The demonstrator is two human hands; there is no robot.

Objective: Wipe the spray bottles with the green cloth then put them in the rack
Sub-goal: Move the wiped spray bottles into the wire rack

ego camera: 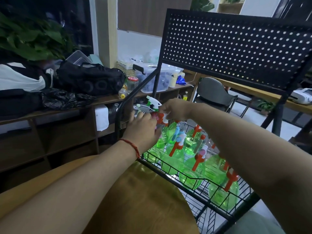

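Left hand point(143, 128) and right hand point(174, 108) seemingly pinch the spray bottle point(161, 118) by its top; light, slick plastic, grip the neck.

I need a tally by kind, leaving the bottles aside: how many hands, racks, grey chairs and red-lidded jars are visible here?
Hands: 2 (left hand; right hand, pinching a spray head)
Rack: 1
Grey chair: 1
Red-lidded jar: 1
Total: 5
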